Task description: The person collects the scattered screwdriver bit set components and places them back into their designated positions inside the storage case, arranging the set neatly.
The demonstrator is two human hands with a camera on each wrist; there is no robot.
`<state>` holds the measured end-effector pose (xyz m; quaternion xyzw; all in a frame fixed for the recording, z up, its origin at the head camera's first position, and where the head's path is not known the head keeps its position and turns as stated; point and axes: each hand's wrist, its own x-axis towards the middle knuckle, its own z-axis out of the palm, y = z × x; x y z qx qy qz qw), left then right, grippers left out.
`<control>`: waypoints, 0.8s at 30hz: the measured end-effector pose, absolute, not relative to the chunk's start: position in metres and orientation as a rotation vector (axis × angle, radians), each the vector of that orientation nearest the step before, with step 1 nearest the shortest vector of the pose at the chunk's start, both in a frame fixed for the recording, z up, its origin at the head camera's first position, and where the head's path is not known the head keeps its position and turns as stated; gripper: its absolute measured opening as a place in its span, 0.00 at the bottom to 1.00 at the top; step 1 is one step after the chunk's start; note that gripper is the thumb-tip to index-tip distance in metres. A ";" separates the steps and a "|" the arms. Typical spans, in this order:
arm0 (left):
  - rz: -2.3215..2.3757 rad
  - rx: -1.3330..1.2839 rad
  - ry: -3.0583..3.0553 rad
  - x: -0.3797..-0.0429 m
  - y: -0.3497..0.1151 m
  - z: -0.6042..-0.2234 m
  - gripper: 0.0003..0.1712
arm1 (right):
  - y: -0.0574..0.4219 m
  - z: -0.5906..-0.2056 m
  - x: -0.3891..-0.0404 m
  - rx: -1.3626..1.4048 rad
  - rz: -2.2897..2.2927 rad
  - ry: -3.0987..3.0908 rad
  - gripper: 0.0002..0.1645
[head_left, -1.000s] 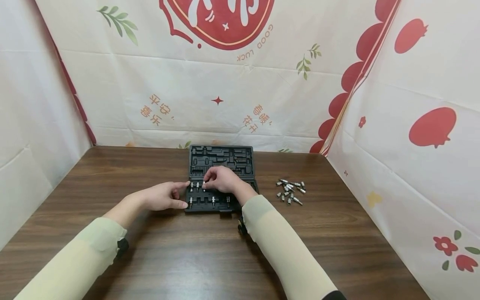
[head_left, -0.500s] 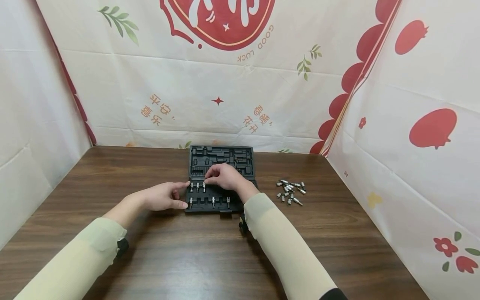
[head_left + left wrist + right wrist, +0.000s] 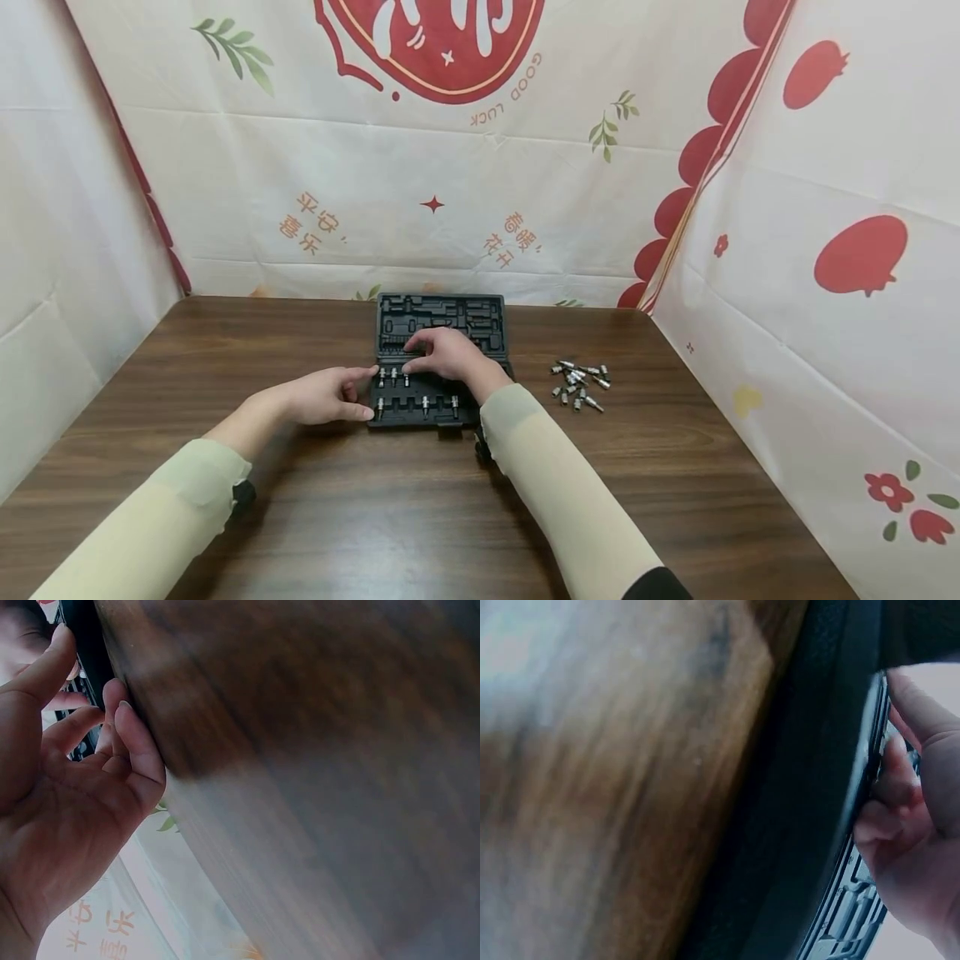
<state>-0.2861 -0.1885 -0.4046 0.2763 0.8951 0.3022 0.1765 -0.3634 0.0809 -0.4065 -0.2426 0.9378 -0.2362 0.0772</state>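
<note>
An open black moulded tool case point(image 3: 442, 393) lies on the table in the head view. Three small silver metal pieces, which look like bit sockets, sit in its upper left row, the third socket point(image 3: 407, 380) just below my right thumb. Three more stand spaced along the front row, such as the middle one point(image 3: 425, 407). My right hand point(image 3: 448, 354) hovers over the case, thumb and index finger parted with nothing seen between them. My left hand point(image 3: 318, 395) rests its fingertips and thumb against the case's left edge; its palm shows in the left wrist view.
A loose pile of silver sockets point(image 3: 576, 379) lies on the wooden table point(image 3: 360, 517) to the right of the case. The case's lid point(image 3: 491, 312) leans back near the printed cloth point(image 3: 480, 167), which hangs behind and at both sides.
My right thumb and index finger have parted from the third socket in the upper row, which stays in its slot. The left hand has kept its place on the case.
</note>
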 end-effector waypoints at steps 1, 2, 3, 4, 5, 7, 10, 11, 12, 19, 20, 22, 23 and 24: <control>0.859 0.812 2.535 -0.291 -0.191 -0.410 0.52 | 0.081 -0.406 -0.363 -0.737 -0.676 2.827 0.25; 0.864 0.858 2.533 -0.296 -0.195 -0.418 0.52 | 0.080 -0.406 -0.363 -0.745 -0.648 2.843 0.25; 0.864 0.874 2.530 -0.296 -0.196 -0.419 0.53 | 0.080 -0.406 -0.363 -0.752 -0.621 2.856 0.25; 0.862 0.888 2.528 -0.298 -0.197 -0.420 0.54 | 0.080 -0.406 -0.363 -0.759 -0.602 2.863 0.26; 0.863 0.888 2.526 -0.298 -0.197 -0.420 0.54 | 0.081 -0.406 -0.363 -0.762 -0.589 2.864 0.26; 0.868 0.864 2.526 -0.297 -0.196 -0.420 0.53 | 0.082 -0.406 -0.363 -0.762 -0.584 2.853 0.26; 0.850 0.763 2.533 -0.288 -0.187 -0.407 0.52 | 0.083 -0.408 -0.363 -0.750 -0.597 2.831 0.27; 0.845 0.742 2.539 -0.287 -0.185 -0.405 0.51 | 0.084 -0.408 -0.364 -0.743 -0.605 2.827 0.28; 0.843 0.726 2.542 -0.286 -0.184 -0.403 0.51 | 0.084 -0.408 -0.364 -0.738 -0.611 2.826 0.28; 0.829 0.825 2.541 -0.293 -0.192 -0.411 0.54 | 0.084 -0.409 -0.363 -0.727 -0.641 2.789 0.28; 0.836 0.826 2.534 -0.294 -0.193 -0.413 0.54 | 0.084 -0.409 -0.363 -0.721 -0.644 2.785 0.28; 0.840 0.860 2.532 -0.298 -0.195 -0.419 0.54 | 0.084 -0.409 -0.362 -0.706 -0.648 2.785 0.27; 0.848 0.838 2.524 -0.295 -0.193 -0.415 0.55 | 0.084 -0.409 -0.362 -0.698 -0.649 2.786 0.27; 0.851 0.836 2.523 -0.295 -0.192 -0.415 0.55 | 0.084 -0.409 -0.362 -0.689 -0.649 2.787 0.27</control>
